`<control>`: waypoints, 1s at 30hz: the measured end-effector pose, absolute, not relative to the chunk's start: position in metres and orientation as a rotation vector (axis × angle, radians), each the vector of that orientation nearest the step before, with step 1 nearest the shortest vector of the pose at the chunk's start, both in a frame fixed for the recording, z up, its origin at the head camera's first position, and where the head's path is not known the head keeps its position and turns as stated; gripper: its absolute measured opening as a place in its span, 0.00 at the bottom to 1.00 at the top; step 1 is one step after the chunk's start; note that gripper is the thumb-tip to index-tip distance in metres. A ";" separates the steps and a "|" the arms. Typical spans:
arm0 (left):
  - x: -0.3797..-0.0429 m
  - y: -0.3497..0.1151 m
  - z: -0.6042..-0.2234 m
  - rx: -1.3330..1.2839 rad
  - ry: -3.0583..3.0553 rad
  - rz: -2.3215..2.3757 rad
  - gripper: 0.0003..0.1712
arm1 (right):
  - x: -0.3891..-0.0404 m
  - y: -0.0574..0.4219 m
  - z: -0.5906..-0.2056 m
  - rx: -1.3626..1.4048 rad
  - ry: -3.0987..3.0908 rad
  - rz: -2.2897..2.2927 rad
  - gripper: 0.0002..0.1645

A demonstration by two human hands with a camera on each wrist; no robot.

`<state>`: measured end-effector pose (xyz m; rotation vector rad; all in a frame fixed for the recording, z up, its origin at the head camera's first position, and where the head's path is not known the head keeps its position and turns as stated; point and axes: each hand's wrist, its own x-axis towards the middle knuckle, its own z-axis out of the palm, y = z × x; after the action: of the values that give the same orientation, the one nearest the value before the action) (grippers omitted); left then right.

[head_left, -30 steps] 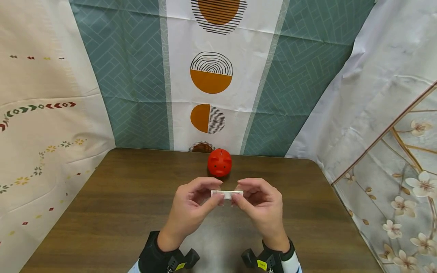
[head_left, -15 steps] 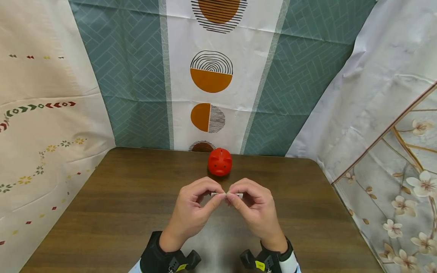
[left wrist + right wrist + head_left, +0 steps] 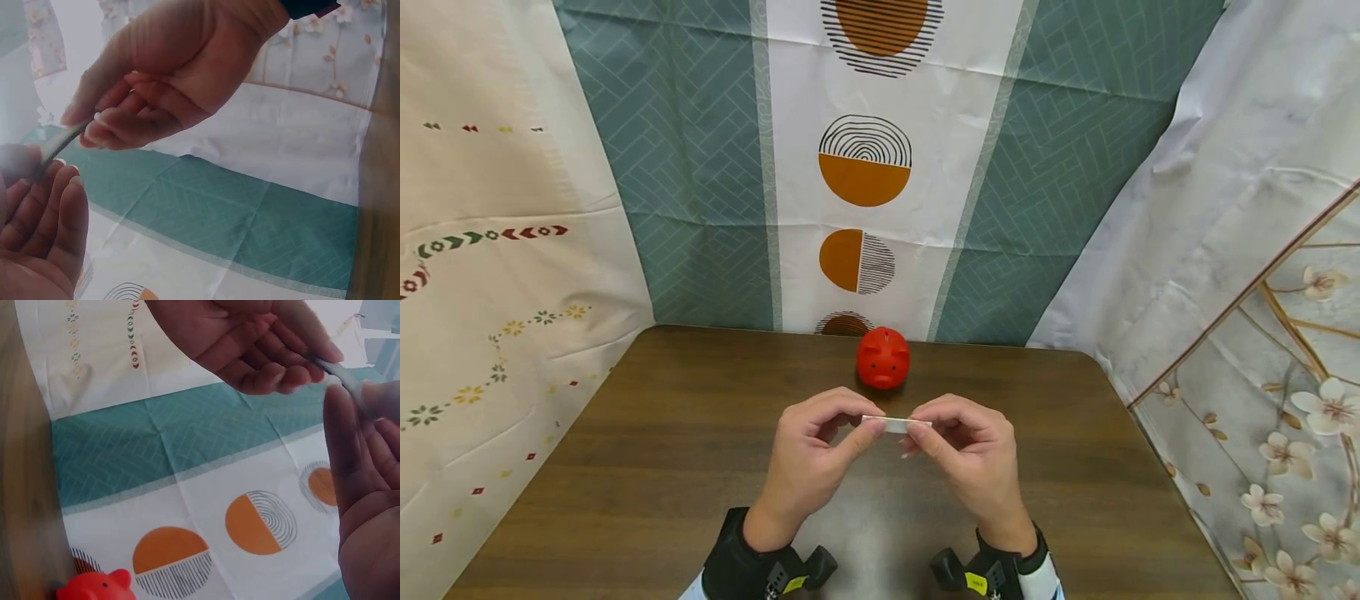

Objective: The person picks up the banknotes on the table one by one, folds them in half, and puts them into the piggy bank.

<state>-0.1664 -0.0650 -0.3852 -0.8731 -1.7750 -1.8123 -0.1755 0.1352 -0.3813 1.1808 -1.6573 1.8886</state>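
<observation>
A narrow, pale strip of what looks like folded paper [image 3: 897,426] is held crosswise above the wooden table. My left hand [image 3: 817,467] pinches its left end between thumb and fingers. At the other end, my right hand [image 3: 976,467] pinches it the same way, leaving the middle uncovered. From the left wrist view the strip [image 3: 57,145] appears thin, light on one face and dark along its edge. The right wrist view shows the strip [image 3: 350,384] slightly bent between both thumbs. Just beyond the hands, a red piggy bank [image 3: 882,358] stands upright, its slot on top.
The brown wooden table [image 3: 647,467] has rounded far corners. Behind it hangs a green and white patterned cloth [image 3: 700,183]. A cream cloth [image 3: 490,267] hangs on the left, and a floral one [image 3: 1262,400] on the right.
Half a second ago my fingertips met at the middle of the strip. Since then both hands have slid apart toward its ends, exposing its pale face again. The piggy bank stays put.
</observation>
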 end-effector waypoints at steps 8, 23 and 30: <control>-0.169 -0.066 -0.385 -0.907 -1.687 -1.828 0.12 | -0.176 0.137 -0.381 1.132 -1.675 1.890 0.14; -0.165 -0.058 -0.386 -0.945 -1.702 -1.871 0.13 | -0.175 0.134 -0.385 1.132 -1.584 1.925 0.21; -0.166 -0.054 -0.387 -0.998 -1.627 -1.808 0.13 | -0.177 0.130 -0.386 1.174 -1.586 1.849 0.23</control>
<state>-0.1657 -0.0537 -0.3870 -0.9984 -1.6273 -1.8082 -0.1768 0.1303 -0.3858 1.1736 -1.5862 1.8495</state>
